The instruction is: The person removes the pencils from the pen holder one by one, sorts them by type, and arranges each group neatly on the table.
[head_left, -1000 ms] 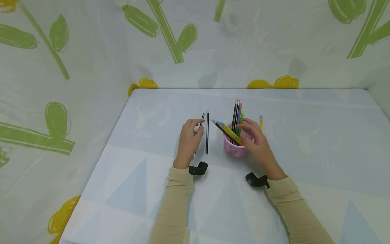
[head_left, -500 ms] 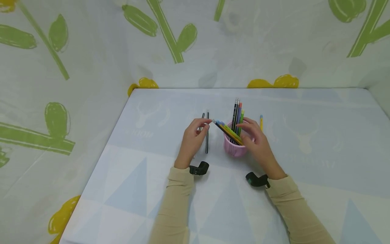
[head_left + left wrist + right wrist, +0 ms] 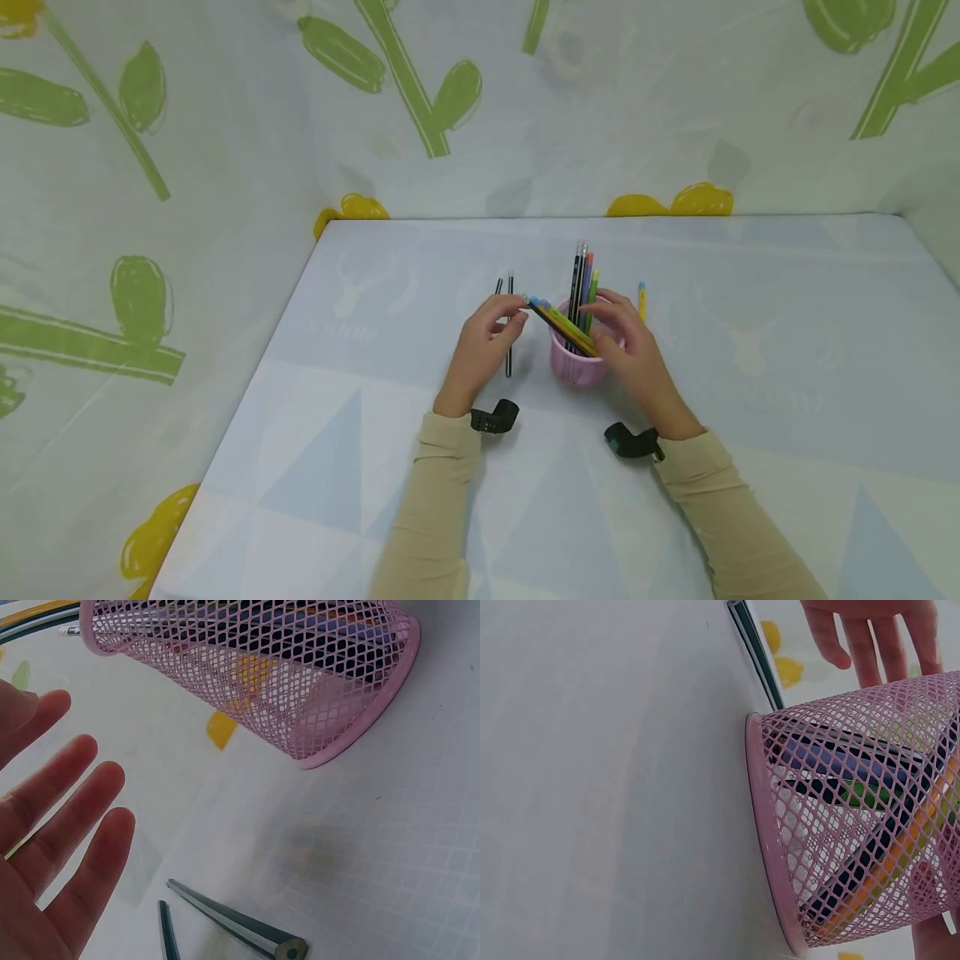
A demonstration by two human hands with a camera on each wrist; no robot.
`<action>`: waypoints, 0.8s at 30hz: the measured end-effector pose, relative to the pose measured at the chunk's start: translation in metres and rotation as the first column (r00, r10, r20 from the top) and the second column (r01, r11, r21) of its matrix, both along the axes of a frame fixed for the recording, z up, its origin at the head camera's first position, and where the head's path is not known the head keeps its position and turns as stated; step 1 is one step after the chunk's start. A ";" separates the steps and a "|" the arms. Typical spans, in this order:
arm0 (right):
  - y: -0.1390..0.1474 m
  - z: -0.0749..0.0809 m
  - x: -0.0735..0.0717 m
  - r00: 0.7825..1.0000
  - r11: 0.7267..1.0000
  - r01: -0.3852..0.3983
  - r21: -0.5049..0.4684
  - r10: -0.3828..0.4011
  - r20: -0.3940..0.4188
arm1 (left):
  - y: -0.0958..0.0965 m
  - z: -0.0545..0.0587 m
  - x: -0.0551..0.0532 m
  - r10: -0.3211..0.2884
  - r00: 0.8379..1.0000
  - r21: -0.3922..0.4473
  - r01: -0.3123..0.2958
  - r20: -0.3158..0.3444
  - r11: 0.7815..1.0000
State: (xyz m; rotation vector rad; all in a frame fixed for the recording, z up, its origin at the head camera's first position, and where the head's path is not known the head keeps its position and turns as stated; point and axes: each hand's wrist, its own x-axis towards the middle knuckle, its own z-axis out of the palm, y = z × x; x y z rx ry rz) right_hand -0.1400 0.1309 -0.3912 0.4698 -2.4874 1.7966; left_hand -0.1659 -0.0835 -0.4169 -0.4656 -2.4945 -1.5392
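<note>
A pink mesh pencil cup (image 3: 576, 372) stands on the table, its wall large in both wrist views. Inside, black, purple and green pencils (image 3: 578, 279) stand upright at the back. Other pencils (image 3: 561, 325), black, yellow and green, lean left over the rim. My right hand (image 3: 641, 362) grips the cup's right side at the rim, fingers partly seen through the mesh. My left hand (image 3: 480, 346) has its index fingertip right at the ends of the leaning pencils, its fingers loosely extended in the left wrist view (image 3: 67, 847). Beneath it lie two black-and-white striped pencils (image 3: 509, 362).
Right of the cup, partly behind my right hand, lies a yellow pencil (image 3: 642, 300) with a blue end. A pale blue and white patterned cloth (image 3: 315, 433) covers the table. Fabric walls (image 3: 247, 150) with green leaf prints rise at the back and left.
My left hand has moved right, from above the striped pencils to the ends of the leaning pencils. My right hand has stayed at the cup.
</note>
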 end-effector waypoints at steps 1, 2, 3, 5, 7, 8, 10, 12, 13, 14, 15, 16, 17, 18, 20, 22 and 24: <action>0.000 0.000 0.000 1.000 1.000 0.001 0.002 -0.001 0.000 | 0.001 0.000 0.000 -0.005 1.000 0.001 0.005 -0.002 1.000; 0.000 0.001 0.000 1.000 1.000 0.002 0.003 -0.002 0.002 | 0.001 0.001 0.000 -0.011 1.000 0.001 0.011 -0.002 1.000; 0.000 0.001 0.000 1.000 1.000 0.002 0.003 -0.002 0.003 | 0.002 0.001 0.000 -0.015 1.000 -0.002 0.015 -0.002 1.000; 0.000 0.001 0.000 1.000 1.000 0.003 0.002 -0.003 0.013 | 0.003 0.000 0.000 -0.027 1.000 0.000 0.027 0.002 1.000; -0.001 0.002 0.001 1.000 1.000 0.002 0.001 -0.002 0.015 | 0.005 0.000 0.000 -0.039 0.999 0.002 0.039 0.004 0.999; -0.001 0.002 0.001 1.000 1.000 0.001 0.000 -0.001 0.011 | 0.006 0.000 0.000 -0.045 0.999 -0.001 0.045 0.004 0.999; -0.001 0.003 0.000 1.000 1.000 0.001 -0.005 -0.001 0.002 | 0.008 0.000 0.000 -0.057 0.998 -0.005 0.057 0.002 0.998; 0.000 0.003 0.000 1.000 1.000 0.002 -0.011 -0.002 -0.006 | 0.011 0.000 -0.001 -0.070 0.998 -0.024 0.070 -0.005 0.997; 0.000 0.003 0.000 1.000 1.000 0.002 -0.013 -0.002 -0.009 | 0.012 0.000 -0.001 -0.076 0.997 -0.035 0.075 -0.006 0.997; 0.000 0.003 0.001 1.000 1.000 0.002 -0.017 -0.002 -0.007 | 0.013 0.000 -0.001 -0.082 0.997 -0.044 0.081 -0.005 0.996; 0.000 0.003 0.001 1.000 1.000 -0.001 -0.026 0.001 -0.003 | 0.014 0.000 0.000 -0.084 0.996 -0.053 0.084 -0.003 0.995; 0.000 0.002 0.001 1.000 0.999 -0.004 -0.032 0.004 -0.002 | 0.014 0.000 0.000 -0.086 0.996 -0.062 0.086 0.003 0.994; 0.000 0.002 0.001 1.000 0.999 -0.006 -0.035 0.006 0.002 | 0.015 -0.001 0.001 -0.084 0.996 -0.070 0.085 0.009 0.994; 0.000 0.002 0.001 1.000 0.999 -0.009 -0.034 0.009 0.003 | 0.015 -0.001 0.001 -0.083 0.996 -0.077 0.084 0.017 0.994; 0.000 0.002 0.001 1.000 0.999 -0.010 -0.035 0.011 0.010 | 0.016 -0.001 0.002 -0.079 0.996 -0.081 0.081 0.033 0.993; -0.001 0.001 0.001 1.000 1.000 -0.007 -0.026 0.007 0.009 | 0.016 -0.001 0.003 -0.080 0.996 -0.077 0.083 0.041 0.994; 0.000 0.002 0.001 1.000 1.000 -0.002 -0.020 0.002 0.008 | 0.016 0.001 0.003 -0.085 0.995 -0.070 0.088 0.047 0.994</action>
